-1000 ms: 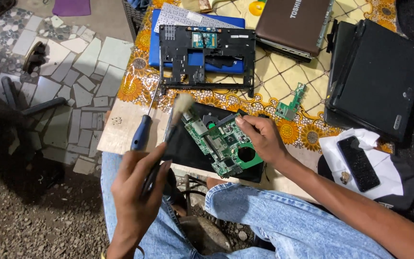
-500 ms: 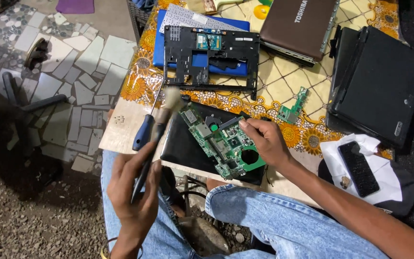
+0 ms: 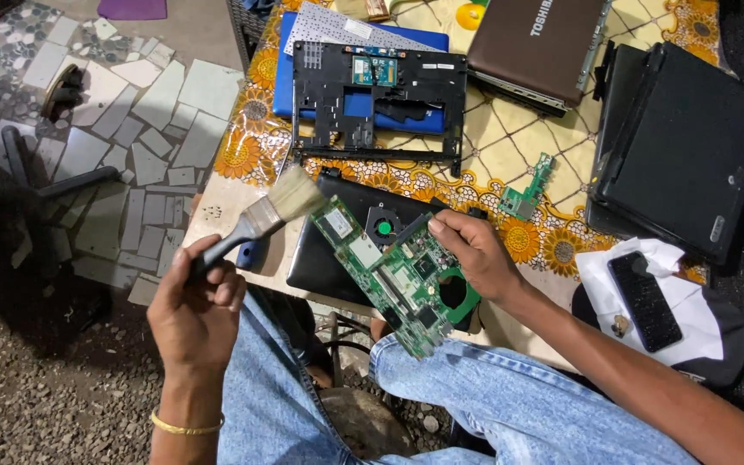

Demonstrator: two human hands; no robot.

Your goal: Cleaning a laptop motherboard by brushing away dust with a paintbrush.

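- Left hand (image 3: 195, 301) is clenched round the dark handle of a paintbrush (image 3: 256, 222), its pale bristles fanned just beside the board's upper end.
- Right hand (image 3: 474, 256) pinches the right edge of a green circuit board (image 3: 393, 275), tilted, studded with chips.
- Beneath the board: a matte black laptop base (image 3: 329, 250).
- Beyond the grip: a skeletal black plastic frame (image 3: 376, 103) on the patterned tablecloth (image 3: 492, 155).
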